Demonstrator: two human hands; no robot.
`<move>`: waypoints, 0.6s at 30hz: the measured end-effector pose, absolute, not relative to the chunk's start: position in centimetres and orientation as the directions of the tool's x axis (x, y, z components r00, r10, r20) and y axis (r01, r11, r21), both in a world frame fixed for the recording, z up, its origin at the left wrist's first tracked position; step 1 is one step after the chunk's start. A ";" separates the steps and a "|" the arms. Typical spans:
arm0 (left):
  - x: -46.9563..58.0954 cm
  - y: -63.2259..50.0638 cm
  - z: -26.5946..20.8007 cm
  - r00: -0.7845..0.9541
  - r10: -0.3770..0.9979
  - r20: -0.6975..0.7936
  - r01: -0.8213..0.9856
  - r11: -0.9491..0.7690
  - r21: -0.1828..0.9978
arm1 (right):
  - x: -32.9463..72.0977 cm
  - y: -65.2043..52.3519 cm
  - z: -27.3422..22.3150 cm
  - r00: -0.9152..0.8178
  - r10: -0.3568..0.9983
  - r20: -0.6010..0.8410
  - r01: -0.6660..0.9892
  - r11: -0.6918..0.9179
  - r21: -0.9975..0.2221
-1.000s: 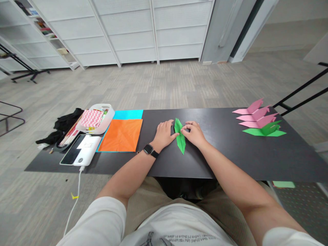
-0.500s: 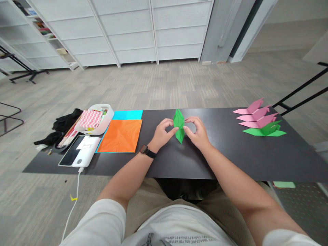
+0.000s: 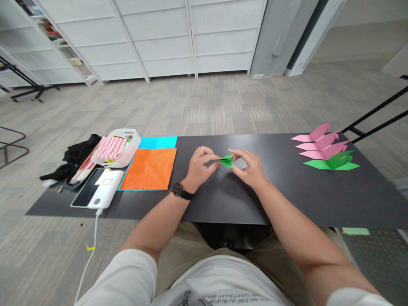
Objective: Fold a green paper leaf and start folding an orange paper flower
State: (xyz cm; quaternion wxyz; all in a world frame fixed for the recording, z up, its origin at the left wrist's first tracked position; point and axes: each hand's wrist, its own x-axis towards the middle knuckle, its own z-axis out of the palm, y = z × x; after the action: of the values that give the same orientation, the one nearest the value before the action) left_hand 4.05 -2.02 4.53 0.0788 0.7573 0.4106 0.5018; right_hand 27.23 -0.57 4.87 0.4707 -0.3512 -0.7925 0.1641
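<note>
A small folded piece of green origami paper (image 3: 226, 160) is held above the middle of the dark table (image 3: 219, 199). My left hand (image 3: 201, 166) pinches its left end between thumb and forefinger. On the other side, my right hand (image 3: 249, 167) grips the right end with thumb and fingertips. The paper now lies edge-on to me, its layered folds showing, and parts of it are behind my fingertips. A watch with a black band (image 3: 181, 191) is on my left wrist.
Folded pink paper birds (image 3: 323, 141) and a green one (image 3: 334, 162) stand at the right. To the left lie orange paper (image 3: 149, 169) over blue sheets (image 3: 158, 142), a white basket (image 3: 129, 155), a phone (image 3: 86, 189) and a white power bank (image 3: 109, 189) with a cable.
The green paper has been turned from upright, with its diamond face towards me, to a flatter, edge-on position. Both hands have shifted their grip to its two ends.
</note>
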 end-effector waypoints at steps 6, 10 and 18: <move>3.9 -2.0 4.3 0.212 0.691 0.692 0.557 -0.667 0.495 | 27.5 -0.3 4.5 -0.299 0.700 0.649 0.399 0.710 -0.581; 4.0 -2.0 3.9 0.229 0.702 0.674 0.538 -0.669 0.514 | 27.9 -0.2 4.0 -0.294 0.665 0.686 0.432 0.733 -0.525; 4.1 -1.8 3.8 0.177 0.663 0.727 0.502 -0.696 0.513 | 27.9 -0.1 3.7 -0.296 0.678 0.673 0.454 0.720 -0.525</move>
State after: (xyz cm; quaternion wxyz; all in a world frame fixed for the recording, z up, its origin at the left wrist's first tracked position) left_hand 4.06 -1.77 3.83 0.0780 0.7631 0.3817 0.5156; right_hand 27.88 -0.12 3.66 0.4751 -0.3553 -0.7963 0.1179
